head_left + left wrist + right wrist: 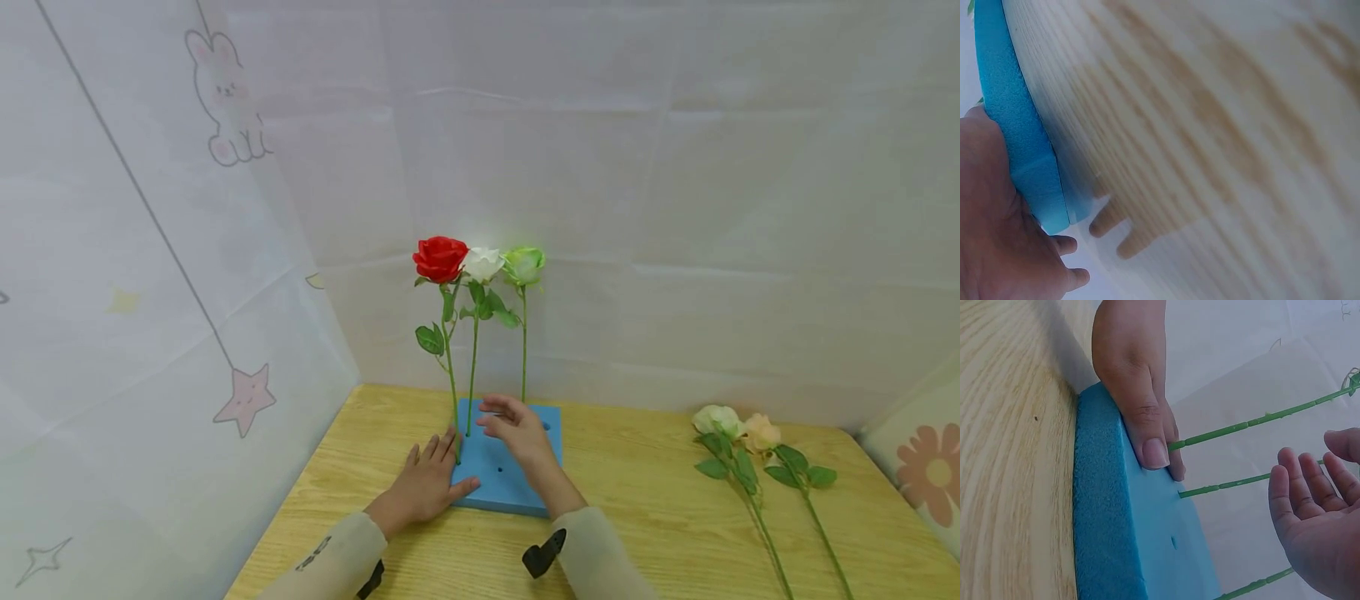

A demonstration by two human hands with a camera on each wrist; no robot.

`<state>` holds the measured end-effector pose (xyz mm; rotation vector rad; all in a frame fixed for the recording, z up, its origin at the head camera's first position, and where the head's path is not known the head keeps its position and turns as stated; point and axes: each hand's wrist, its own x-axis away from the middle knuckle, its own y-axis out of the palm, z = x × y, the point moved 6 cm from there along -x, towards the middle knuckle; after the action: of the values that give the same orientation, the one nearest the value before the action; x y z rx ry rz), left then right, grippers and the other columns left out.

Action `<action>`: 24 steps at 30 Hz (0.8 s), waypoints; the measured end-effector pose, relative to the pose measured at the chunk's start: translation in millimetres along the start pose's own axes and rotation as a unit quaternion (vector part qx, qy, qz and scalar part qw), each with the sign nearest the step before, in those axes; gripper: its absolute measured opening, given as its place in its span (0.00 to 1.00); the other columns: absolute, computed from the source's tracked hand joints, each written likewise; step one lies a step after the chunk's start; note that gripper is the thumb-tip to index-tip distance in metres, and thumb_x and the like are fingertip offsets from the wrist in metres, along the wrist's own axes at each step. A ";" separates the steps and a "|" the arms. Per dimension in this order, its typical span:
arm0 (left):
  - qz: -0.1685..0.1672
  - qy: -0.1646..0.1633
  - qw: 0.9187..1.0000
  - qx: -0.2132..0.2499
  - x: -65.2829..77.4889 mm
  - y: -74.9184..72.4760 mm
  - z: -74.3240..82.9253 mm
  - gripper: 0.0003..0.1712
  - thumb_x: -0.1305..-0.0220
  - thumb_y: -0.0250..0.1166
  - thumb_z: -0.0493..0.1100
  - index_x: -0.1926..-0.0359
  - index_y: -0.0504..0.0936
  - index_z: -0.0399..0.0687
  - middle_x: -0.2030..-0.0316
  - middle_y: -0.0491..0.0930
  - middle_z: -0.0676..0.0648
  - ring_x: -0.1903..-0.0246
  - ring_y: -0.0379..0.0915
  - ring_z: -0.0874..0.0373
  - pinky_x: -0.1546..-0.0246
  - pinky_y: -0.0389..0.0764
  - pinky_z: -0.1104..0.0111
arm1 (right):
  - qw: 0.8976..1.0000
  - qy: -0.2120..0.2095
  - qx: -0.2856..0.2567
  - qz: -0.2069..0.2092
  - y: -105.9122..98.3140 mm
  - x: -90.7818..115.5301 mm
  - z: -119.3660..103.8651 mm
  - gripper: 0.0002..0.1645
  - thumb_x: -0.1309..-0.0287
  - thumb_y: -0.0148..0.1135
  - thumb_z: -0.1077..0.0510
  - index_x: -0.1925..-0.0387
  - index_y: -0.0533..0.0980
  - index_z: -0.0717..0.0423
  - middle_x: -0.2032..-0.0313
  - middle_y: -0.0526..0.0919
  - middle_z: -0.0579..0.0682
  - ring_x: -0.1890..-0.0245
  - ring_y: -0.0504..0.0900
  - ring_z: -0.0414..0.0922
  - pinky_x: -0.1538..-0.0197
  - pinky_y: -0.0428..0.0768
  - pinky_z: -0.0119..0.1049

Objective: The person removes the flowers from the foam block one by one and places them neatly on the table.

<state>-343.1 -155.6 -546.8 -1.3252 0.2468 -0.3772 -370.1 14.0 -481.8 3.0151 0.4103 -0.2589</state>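
Observation:
A blue foam block point(517, 493) lies on the table with three artificial roses standing in it. The red rose point(440, 259) is at the left, the white rose point(483, 264) beside it and the light green rose point(524, 266) farther right. My left hand point(426, 487) rests against the block's left edge, its thumb extended over the top near the red rose's stem. Above the block, my right hand point(519, 435) is raised with relaxed, slightly bent fingers and nothing in them. In the right wrist view its fingers point(1300, 487) overlap one green stem point(1229, 484).
On the table's right side lie a cream rose point(718, 421) and a peach rose point(762, 433), stems toward the front. A small hole point(500, 469) shows in the foam. White printed cloth point(600, 167) hangs behind the wooden table point(637, 500) and at its sides.

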 end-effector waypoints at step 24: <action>0.018 0.003 1.000 0.006 -5.2 8.2 -6.7 0.57 0.31 0.39 0.79 0.19 0.49 0.41 0.19 0.41 0.43 0.23 0.44 0.35 0.30 0.49 0.33 | 0.999 0.004 0.035 -0.011 23.9 -16.9 0.4 0.25 0.32 0.66 0.58 0.36 0.75 0.56 0.40 0.80 0.57 0.40 0.80 0.52 0.43 0.81 0.44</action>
<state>-349.3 -157.8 -556.5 -1.3073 0.2729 -0.3529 -379.7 -13.4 -477.6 3.0827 0.4431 -0.2676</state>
